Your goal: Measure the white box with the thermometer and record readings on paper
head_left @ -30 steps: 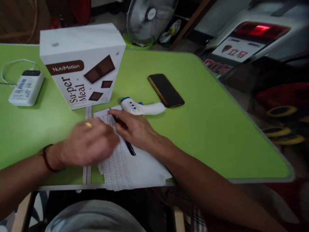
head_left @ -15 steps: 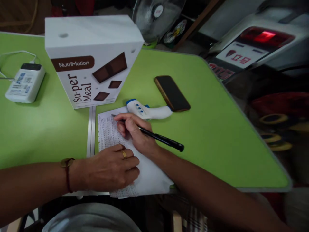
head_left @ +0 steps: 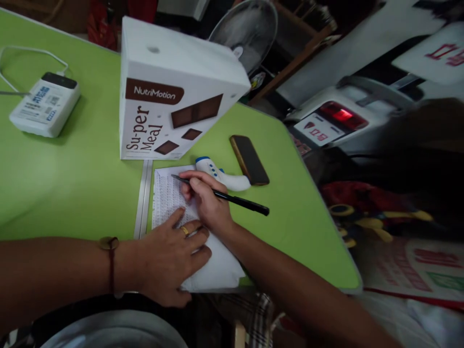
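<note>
A black pen (head_left: 241,200) is gripped in my right hand (head_left: 208,195), its tip close to the upper lines of a sheet of paper (head_left: 221,266). Rows of dense writing cover the left part of the sheet; whether the tip touches it I cannot tell. My left hand (head_left: 176,258) lies over the lower part of the paper, fingers spread, with a gold ring and a dark cord bracelet on it. Just beyond my right hand rests a white and blue infrared thermometer (head_left: 221,175). Part of the writing is hidden under my hands.
A tall white NutriMotion box (head_left: 152,116) stands behind the paper. A phone (head_left: 250,160) lies to the right by the thermometer. At the far left sits a white device (head_left: 45,106) with a cable. A fan (head_left: 250,38) stands beyond the green table (head_left: 83,193).
My left hand has turned slightly and its fingers have spread on the paper. The pen stays in my right hand near the upper lines. The view has tilted and shifted.
</note>
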Demonstrator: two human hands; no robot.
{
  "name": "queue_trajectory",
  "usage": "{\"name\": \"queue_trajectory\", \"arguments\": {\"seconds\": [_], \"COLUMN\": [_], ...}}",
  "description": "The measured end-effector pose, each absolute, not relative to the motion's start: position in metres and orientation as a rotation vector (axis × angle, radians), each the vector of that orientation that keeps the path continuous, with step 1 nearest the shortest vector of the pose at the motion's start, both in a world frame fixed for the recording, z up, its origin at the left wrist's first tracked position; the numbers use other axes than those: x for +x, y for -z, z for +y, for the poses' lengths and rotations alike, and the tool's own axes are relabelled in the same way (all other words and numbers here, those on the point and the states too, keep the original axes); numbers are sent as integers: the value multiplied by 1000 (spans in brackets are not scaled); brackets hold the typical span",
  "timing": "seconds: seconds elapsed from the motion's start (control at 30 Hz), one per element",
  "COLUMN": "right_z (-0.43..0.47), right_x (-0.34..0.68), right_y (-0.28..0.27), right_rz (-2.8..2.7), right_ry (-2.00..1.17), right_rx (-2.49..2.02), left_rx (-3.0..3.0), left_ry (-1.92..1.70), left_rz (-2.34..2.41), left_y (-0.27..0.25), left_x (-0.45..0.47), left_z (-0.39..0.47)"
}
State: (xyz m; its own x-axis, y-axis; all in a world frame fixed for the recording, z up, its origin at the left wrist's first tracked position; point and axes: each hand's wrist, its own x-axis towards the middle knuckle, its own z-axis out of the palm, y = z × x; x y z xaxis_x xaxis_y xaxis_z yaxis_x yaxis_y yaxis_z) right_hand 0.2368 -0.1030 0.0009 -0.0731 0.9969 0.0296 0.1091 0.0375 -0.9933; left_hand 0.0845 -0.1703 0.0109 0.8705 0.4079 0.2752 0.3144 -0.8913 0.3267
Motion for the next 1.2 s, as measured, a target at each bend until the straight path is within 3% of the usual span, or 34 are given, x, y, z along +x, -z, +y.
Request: {"name": "queue_trajectory", "arguments": {"seconds": [1.2], "right_z": [-101], "right_x": [241], "right_y": [0], "right_rz": [-1627], "right_ry": [-737], "right_rx": [-1196], "left_rx": [2688], "left_ry": [-368], "left_rz": [589], "left_y": [-14], "left_x": [81], "left_z": [-166]}}
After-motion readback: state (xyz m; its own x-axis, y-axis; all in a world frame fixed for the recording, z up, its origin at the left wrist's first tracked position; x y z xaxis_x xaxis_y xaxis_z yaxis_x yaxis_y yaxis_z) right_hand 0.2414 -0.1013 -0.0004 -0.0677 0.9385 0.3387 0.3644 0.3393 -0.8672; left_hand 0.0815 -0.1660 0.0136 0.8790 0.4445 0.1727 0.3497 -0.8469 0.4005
